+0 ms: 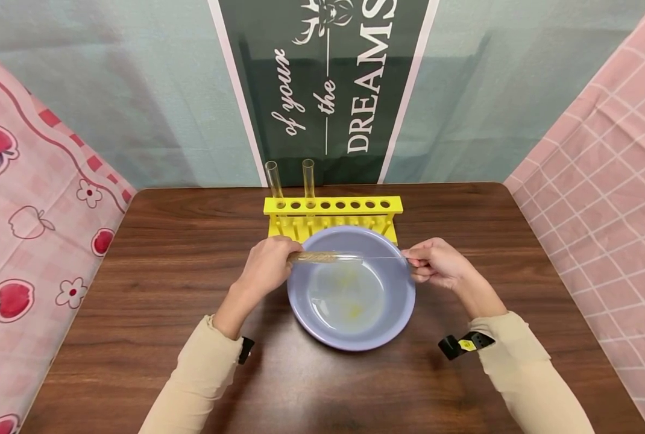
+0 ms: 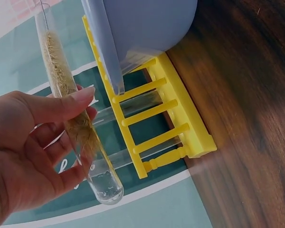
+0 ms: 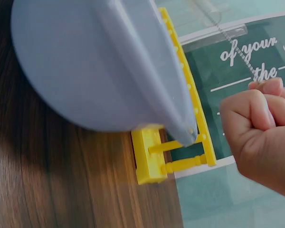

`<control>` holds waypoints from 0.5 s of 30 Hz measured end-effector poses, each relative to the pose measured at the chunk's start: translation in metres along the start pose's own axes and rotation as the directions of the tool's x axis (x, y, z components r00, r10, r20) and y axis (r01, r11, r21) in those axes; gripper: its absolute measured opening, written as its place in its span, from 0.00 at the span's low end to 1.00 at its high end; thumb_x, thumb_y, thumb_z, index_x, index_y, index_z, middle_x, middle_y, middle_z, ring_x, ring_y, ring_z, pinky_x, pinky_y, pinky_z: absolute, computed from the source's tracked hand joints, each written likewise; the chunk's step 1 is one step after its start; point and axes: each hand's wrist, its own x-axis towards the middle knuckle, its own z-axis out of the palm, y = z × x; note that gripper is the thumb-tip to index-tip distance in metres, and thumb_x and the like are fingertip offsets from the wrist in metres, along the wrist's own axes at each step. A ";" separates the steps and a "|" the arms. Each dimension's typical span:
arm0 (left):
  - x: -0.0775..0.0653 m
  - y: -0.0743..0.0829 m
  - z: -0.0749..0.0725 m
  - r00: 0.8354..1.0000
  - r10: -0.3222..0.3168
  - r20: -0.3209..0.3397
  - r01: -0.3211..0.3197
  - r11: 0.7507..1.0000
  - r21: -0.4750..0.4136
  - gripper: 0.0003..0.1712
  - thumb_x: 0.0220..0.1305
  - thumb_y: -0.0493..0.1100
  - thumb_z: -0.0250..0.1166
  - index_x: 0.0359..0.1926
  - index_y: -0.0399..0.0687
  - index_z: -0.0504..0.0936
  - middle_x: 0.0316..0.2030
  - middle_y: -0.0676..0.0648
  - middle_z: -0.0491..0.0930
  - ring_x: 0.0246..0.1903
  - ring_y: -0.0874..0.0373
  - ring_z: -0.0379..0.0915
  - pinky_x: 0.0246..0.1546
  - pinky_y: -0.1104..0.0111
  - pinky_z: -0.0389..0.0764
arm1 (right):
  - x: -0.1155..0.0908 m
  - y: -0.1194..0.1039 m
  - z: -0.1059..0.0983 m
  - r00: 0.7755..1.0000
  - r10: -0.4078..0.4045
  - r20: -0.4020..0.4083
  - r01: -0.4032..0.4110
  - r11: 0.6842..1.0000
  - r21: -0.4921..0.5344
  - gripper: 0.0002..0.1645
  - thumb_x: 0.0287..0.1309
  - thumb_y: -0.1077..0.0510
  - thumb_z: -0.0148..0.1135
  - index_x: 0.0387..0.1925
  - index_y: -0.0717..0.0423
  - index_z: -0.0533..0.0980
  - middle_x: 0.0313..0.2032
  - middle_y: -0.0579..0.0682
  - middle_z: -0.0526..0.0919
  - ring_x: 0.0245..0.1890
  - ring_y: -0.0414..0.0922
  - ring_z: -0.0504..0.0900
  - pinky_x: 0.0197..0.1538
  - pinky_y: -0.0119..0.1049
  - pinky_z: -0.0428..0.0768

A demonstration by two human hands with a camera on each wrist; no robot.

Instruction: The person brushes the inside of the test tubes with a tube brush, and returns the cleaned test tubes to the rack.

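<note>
My left hand [image 1: 267,263] grips a glass test tube [image 2: 106,183] near its rounded end, with the thumb across it in the left wrist view. The tube lies level over the purple basin [image 1: 401,295], its mouth pointing right. Inside it sit the tan bristles of a test tube brush [image 2: 57,59]. To the right, my right hand [image 1: 437,263] pinches the brush's thin twisted wire handle [image 3: 235,42], which runs out of the tube's mouth. Water with yellowish patches lies in the basin below.
Behind the basin stands a yellow test tube rack [image 1: 333,207]. Two clear test tubes, one at the far left [image 1: 273,178] and another [image 1: 308,175] beside it, stand upright in its holes. All rest on a dark wooden table [image 1: 181,253] with cloth hangings around it.
</note>
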 end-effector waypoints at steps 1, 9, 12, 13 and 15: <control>0.000 -0.001 0.000 1.000 0.005 0.001 -0.005 1.000 -0.008 0.20 0.45 0.23 0.55 0.32 0.49 0.85 0.29 0.51 0.81 0.31 0.56 0.75 0.26 0.61 0.74 | -0.001 0.000 0.000 1.000 -0.019 -0.009 0.018 0.998 -0.054 0.24 0.63 0.71 0.40 0.12 0.64 0.68 0.12 0.47 0.58 0.12 0.42 0.46 0.20 0.35 0.47; -0.001 -0.010 -0.004 0.998 0.028 0.063 -0.024 0.997 -0.075 0.19 0.42 0.25 0.56 0.31 0.48 0.84 0.23 0.52 0.77 0.23 0.58 0.67 0.24 0.66 0.69 | -0.009 0.006 0.001 0.962 -0.254 -0.103 0.122 0.733 -0.669 0.19 0.60 0.64 0.54 0.14 0.66 0.68 0.11 0.46 0.61 0.12 0.37 0.56 0.17 0.31 0.56; -0.001 -0.012 -0.004 0.996 0.030 0.079 -0.022 0.995 -0.099 0.19 0.42 0.24 0.56 0.31 0.47 0.84 0.22 0.53 0.76 0.22 0.58 0.65 0.23 0.67 0.67 | -0.014 0.006 0.007 0.925 -0.377 -0.058 0.199 0.608 -0.768 0.19 0.58 0.68 0.54 0.12 0.61 0.69 0.12 0.46 0.62 0.14 0.36 0.58 0.17 0.32 0.58; -0.001 -0.012 -0.004 0.996 0.029 0.084 -0.020 0.994 -0.105 0.19 0.43 0.24 0.56 0.32 0.47 0.85 0.22 0.53 0.77 0.22 0.59 0.65 0.24 0.67 0.67 | -0.016 0.005 0.010 0.910 -0.412 -0.045 0.222 0.576 -0.786 0.19 0.57 0.70 0.54 0.12 0.60 0.68 0.12 0.46 0.63 0.14 0.35 0.58 0.17 0.32 0.58; -0.001 -0.013 -0.004 0.995 0.025 0.095 -0.014 0.993 -0.116 0.19 0.43 0.24 0.56 0.33 0.46 0.85 0.23 0.53 0.77 0.23 0.59 0.66 0.25 0.67 0.69 | -0.018 0.006 0.015 0.874 -0.486 -0.013 0.271 0.510 -0.816 0.20 0.55 0.72 0.55 0.12 0.57 0.68 0.12 0.48 0.64 0.15 0.35 0.59 0.18 0.31 0.60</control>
